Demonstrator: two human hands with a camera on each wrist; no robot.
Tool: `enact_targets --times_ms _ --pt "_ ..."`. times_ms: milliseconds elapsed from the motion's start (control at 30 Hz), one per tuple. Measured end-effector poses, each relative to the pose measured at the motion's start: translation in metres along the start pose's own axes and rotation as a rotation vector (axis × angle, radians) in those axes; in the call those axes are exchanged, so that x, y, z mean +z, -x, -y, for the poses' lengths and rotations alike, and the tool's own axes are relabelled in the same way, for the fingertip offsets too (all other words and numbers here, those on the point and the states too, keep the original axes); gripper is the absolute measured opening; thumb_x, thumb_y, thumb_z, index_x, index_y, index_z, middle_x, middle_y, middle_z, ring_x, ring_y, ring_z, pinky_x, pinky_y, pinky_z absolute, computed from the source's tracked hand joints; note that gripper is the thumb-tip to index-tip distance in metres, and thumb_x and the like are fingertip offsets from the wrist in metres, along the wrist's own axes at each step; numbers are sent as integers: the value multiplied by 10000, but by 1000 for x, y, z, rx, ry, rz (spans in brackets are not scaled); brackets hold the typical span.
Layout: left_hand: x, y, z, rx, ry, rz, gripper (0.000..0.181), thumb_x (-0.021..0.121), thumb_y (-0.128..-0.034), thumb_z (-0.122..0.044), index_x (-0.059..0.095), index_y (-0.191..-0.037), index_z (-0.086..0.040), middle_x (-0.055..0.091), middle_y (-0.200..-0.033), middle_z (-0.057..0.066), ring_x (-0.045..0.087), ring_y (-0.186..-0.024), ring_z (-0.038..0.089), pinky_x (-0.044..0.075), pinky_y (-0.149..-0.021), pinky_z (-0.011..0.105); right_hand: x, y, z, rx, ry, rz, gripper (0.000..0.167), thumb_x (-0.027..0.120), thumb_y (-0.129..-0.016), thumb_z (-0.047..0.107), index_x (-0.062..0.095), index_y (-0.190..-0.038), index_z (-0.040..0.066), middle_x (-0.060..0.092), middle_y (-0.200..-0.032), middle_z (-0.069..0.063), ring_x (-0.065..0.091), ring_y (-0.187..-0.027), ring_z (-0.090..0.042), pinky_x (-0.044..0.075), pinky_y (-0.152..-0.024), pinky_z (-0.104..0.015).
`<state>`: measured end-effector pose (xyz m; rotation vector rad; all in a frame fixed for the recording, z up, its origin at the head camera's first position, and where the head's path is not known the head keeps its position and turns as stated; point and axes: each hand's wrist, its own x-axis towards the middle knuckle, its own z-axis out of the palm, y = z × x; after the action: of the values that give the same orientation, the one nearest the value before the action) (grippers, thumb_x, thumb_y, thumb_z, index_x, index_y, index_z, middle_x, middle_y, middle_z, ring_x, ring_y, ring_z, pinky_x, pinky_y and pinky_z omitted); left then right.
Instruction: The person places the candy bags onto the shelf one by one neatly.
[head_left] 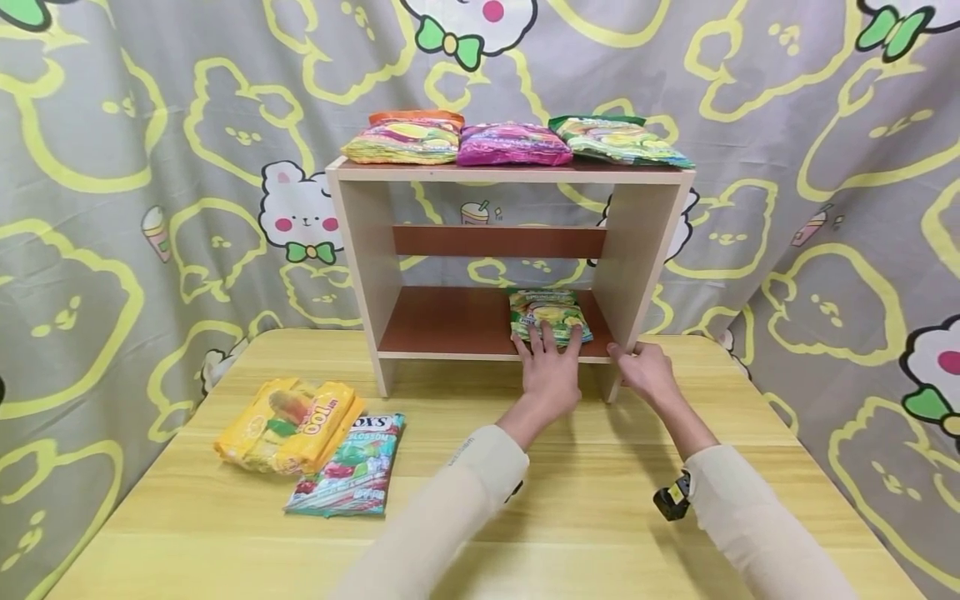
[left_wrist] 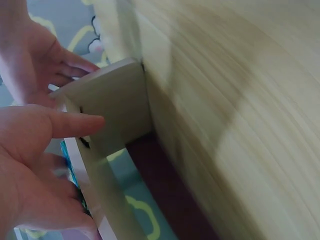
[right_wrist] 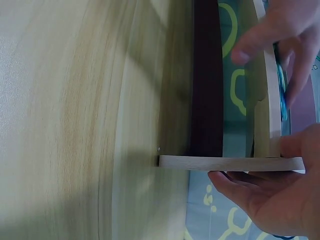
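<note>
A two-level wooden shelf [head_left: 652,242] stands on the table. On the right part of its lower board lies a green snack bag [head_left: 543,310]. My left hand [head_left: 551,379] rests its spread fingers on the bag's front edge, and in the left wrist view the thumb [left_wrist: 82,125] stretches out below the board. My right hand [head_left: 648,371] holds the front edge of the shelf's right side panel [right_wrist: 230,163]. In the right wrist view its fingers [right_wrist: 235,192] lie along the panel's outer face, with the thumb on the other side.
On the top board sit a yellow-orange bag [head_left: 405,140], a purple bag [head_left: 513,145] and a green-white bag [head_left: 618,140]. At the table's left, a yellow bag [head_left: 288,425] overlaps a teal candy bag [head_left: 356,471]. A patterned curtain [head_left: 225,125] hangs behind.
</note>
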<state>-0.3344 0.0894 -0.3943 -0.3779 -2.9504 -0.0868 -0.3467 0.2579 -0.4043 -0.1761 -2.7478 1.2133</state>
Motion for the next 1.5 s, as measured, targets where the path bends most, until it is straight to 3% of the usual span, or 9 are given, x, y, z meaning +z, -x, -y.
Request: enact_targets --times_ms 167,367,567,767,933,1500 --pt "-2 -6 -10 -29 -10 55 943 721 -898 -412 122 -1625 -381 182 -1677 208 171 -1555 413 160 -1237 634 2 0 2 -3 -7 -1 506 508 -1019 404 683 -1138 -56 725 -966 -254 743 -884 -388 513 -630 -279" --pt "-6 -11 -20 -34 6 87 921 704 -912 -390 118 -1622 -401 170 -1684 190 138 -1565 397 153 -1246 614 1 -1 0 -10 -15 -8 509 491 -1026 387 683 -1122 -75 710 -1081 -284 730 -920 -417 516 -617 -269" --pt "-6 -15 -28 -28 36 114 909 691 -924 -389 107 -1620 -421 144 -1695 169 105 -1575 371 160 -1261 568 0 0 0 -5 -16 -2 504 489 -1028 384 695 -1117 -67 725 -959 -259 715 -948 -420 508 -619 -269" --pt "-3 -19 -35 -39 44 136 896 673 -932 -419 93 -1614 -443 127 -1702 145 89 -1581 347 164 -1267 537 1 1 0 -2 -25 3 519 489 -1028 392 696 -1192 -56 710 -1126 -294 718 -940 -399 517 -635 -270" --pt "-5 -18 -41 -67 15 149 957 693 -904 -499 61 -1619 -431 104 -1708 132 89 -1581 341 166 -1269 524 0 1 0 -5 -31 3 517 490 -1028 384 688 -1149 -78 707 -1117 -306 722 -923 -406 512 -631 -270" --pt "5 -14 -35 -28 31 110 1055 741 -856 -532 34 -1627 -393 47 -1711 148 34 -1588 326 104 -1284 505 3 1 1 -22 -21 0 529 495 -1032 386 669 -1213 -80 719 -1061 -294 734 -913 -389 536 -642 -263"
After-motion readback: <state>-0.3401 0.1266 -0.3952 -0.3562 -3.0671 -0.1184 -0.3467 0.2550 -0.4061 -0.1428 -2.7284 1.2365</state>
